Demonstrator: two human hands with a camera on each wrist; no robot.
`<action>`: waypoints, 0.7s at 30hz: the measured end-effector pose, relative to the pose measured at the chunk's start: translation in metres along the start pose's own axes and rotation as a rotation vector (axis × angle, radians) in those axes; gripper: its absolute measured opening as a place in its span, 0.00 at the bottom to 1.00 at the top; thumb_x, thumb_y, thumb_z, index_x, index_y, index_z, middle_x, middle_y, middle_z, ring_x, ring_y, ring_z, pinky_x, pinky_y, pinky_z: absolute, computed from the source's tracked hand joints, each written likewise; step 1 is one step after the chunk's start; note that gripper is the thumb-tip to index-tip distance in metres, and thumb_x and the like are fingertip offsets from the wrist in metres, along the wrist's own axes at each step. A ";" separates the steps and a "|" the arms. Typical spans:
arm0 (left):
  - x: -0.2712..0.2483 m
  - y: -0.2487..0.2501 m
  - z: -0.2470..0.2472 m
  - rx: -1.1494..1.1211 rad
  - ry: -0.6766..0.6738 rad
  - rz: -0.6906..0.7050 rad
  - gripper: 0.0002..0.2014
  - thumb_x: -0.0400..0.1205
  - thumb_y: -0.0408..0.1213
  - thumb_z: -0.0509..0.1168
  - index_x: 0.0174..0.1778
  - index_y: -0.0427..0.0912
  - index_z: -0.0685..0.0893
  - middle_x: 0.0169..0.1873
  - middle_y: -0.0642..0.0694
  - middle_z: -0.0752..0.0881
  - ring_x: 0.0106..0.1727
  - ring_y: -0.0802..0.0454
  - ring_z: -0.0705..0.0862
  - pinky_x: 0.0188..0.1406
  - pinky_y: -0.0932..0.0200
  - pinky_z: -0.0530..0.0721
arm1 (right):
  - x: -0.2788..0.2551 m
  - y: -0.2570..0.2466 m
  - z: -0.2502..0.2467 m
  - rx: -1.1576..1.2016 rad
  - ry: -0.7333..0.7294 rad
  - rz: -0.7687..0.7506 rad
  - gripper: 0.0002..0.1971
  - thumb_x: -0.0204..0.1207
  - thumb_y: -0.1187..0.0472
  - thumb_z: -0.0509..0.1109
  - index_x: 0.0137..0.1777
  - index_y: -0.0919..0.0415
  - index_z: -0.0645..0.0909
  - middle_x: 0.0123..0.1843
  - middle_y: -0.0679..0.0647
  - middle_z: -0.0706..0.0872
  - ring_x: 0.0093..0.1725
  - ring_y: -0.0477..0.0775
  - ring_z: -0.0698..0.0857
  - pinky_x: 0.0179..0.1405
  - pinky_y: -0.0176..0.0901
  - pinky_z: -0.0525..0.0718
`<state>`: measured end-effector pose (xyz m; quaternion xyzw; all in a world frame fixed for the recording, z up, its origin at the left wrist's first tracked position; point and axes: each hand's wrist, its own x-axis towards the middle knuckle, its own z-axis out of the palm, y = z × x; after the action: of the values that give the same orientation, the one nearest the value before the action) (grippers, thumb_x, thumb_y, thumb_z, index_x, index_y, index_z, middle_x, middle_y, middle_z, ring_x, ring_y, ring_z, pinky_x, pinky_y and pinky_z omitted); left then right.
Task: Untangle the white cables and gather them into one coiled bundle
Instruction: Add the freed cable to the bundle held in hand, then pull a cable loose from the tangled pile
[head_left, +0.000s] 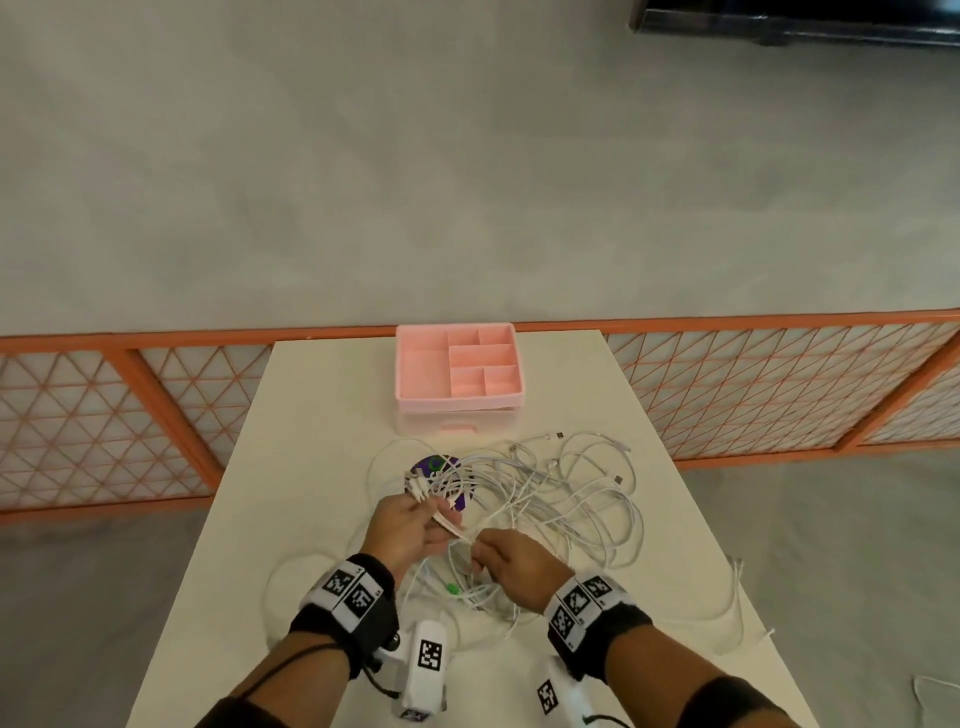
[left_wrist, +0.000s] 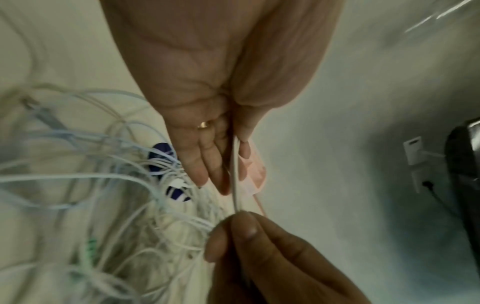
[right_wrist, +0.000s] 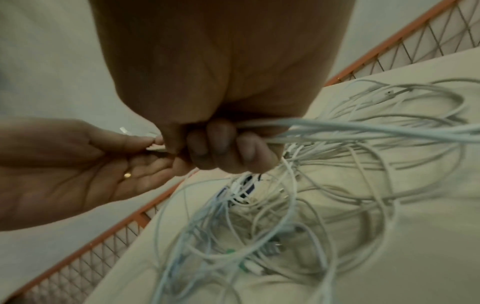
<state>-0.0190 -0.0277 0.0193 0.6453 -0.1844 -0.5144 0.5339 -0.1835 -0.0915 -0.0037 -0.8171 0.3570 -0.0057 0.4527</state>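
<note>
A loose tangle of white cables (head_left: 571, 493) is spread over the middle of the white table (head_left: 311, 441). My left hand (head_left: 415, 519) is lifted just above the tangle's near left side and pinches a fan of cable ends between thumb and fingers. In the left wrist view one white cable (left_wrist: 235, 174) runs from that pinch to my right hand (left_wrist: 259, 246). My right hand (head_left: 506, 566) is close beside the left, fingers curled round a bunch of strands (right_wrist: 363, 127). The left hand (right_wrist: 78, 164) shows a ring on its palm side.
A pink compartment organizer (head_left: 457, 364) stands at the table's far edge. A purple round object (head_left: 434, 465) lies under the cables, and a small green piece (head_left: 452, 588) sits in the near tangle. One cable (head_left: 735, 597) hangs over the right edge. An orange lattice fence (head_left: 779, 379) runs behind.
</note>
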 end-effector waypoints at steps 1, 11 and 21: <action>0.000 -0.005 -0.003 0.018 0.001 -0.014 0.13 0.90 0.31 0.56 0.51 0.27 0.84 0.47 0.30 0.91 0.47 0.33 0.92 0.43 0.50 0.90 | -0.001 0.007 0.000 -0.043 -0.021 0.025 0.14 0.88 0.56 0.56 0.42 0.53 0.79 0.35 0.43 0.79 0.39 0.48 0.78 0.44 0.42 0.75; 0.010 -0.017 -0.034 0.004 0.118 -0.060 0.09 0.87 0.29 0.64 0.49 0.27 0.86 0.41 0.32 0.92 0.41 0.36 0.93 0.46 0.44 0.91 | -0.013 0.052 -0.022 -0.288 -0.247 0.338 0.14 0.77 0.66 0.58 0.37 0.51 0.81 0.37 0.50 0.89 0.37 0.47 0.86 0.48 0.40 0.85; 0.014 -0.019 -0.042 -0.010 0.133 -0.070 0.09 0.87 0.29 0.63 0.45 0.31 0.87 0.37 0.36 0.93 0.33 0.45 0.92 0.30 0.57 0.90 | 0.043 0.004 -0.085 -0.373 -0.296 0.321 0.13 0.74 0.54 0.69 0.50 0.59 0.91 0.48 0.54 0.93 0.48 0.52 0.91 0.59 0.53 0.87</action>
<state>0.0170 -0.0107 -0.0077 0.6814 -0.1234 -0.4898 0.5297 -0.1820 -0.1805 0.0295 -0.8110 0.4070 0.2510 0.3370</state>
